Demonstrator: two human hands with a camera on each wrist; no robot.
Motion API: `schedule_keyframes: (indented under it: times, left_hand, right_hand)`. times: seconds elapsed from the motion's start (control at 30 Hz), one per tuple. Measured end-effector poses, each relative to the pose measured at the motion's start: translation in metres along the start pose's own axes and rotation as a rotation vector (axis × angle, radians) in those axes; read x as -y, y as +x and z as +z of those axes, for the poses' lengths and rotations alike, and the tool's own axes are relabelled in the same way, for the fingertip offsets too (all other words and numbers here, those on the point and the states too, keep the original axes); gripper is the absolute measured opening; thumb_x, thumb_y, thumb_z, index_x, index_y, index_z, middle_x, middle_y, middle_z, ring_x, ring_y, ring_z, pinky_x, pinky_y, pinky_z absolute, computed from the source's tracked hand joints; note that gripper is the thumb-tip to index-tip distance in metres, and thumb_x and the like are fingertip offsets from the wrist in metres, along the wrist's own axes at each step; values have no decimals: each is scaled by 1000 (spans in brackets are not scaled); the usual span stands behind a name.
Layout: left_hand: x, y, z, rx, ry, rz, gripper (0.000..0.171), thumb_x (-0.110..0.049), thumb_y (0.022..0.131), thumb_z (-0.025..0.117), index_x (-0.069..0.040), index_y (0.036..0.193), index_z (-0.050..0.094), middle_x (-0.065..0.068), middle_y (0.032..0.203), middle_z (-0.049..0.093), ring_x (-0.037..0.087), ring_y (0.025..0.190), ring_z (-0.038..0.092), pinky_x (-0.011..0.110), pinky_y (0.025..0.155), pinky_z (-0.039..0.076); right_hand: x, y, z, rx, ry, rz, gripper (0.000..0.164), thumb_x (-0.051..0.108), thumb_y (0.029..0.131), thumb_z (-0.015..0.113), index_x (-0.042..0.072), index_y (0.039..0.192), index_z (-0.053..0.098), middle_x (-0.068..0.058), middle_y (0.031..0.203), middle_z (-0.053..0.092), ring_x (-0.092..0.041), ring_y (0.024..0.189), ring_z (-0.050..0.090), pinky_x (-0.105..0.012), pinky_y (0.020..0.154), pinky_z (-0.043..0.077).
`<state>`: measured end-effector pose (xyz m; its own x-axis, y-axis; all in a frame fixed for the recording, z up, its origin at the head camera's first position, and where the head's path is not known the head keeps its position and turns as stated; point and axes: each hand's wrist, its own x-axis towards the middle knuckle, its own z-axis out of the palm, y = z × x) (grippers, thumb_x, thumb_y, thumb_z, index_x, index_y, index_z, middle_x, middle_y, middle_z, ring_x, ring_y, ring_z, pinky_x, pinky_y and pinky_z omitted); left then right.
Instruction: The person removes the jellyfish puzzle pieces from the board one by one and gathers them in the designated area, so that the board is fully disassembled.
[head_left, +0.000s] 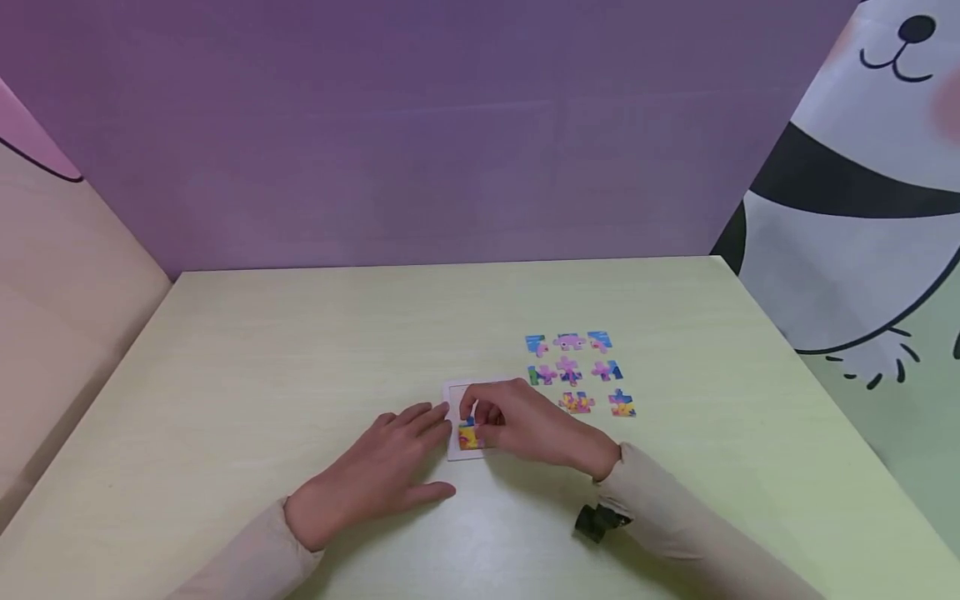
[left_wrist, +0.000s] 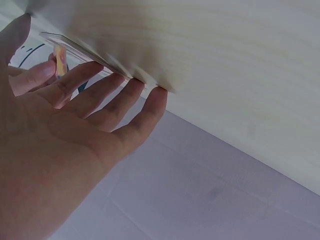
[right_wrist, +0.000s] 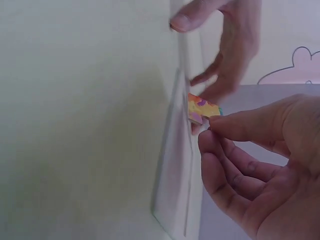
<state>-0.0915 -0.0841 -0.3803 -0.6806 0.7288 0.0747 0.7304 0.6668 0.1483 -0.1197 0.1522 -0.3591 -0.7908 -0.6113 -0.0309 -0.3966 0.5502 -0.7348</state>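
My right hand [head_left: 528,421] pinches a yellow and blue jigsaw piece [head_left: 468,437] between thumb and fingers. In the right wrist view the piece [right_wrist: 200,107] stands tilted, close over a white puzzle tray [right_wrist: 172,185]. From the head view the tray [head_left: 454,455] is a pale frame lying flat, partly covered by the right hand. Fingers outstretched, my left hand [head_left: 397,462] lies along the tray's left side. The left wrist view shows this hand's [left_wrist: 90,125] fingertips right at the tray's edge [left_wrist: 82,50], its thumb spread apart.
Several loose jigsaw pieces [head_left: 570,372] in pink, blue and yellow lie in rows on the pale table [head_left: 315,350], right of the tray. A black device [head_left: 600,522] sits at the right wrist. Behind the table rises a purple wall [head_left: 450,150]; a cartoon panel [head_left: 862,250] flanks the right.
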Motion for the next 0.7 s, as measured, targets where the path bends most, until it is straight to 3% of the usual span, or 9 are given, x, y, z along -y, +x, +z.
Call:
schedule_keyframes:
  times: [0.7]
  left_hand:
    - [0,0,2,-27,59,23,64,-56,87,69,-9,129,59,12,145,52,32,133,49,49,90,50]
  right_hand:
    - [-12,-22,-37,-126,-71,-23,15,2,91,69,13,102,67,-2,83,67,-12,77,60,-28,73,53]
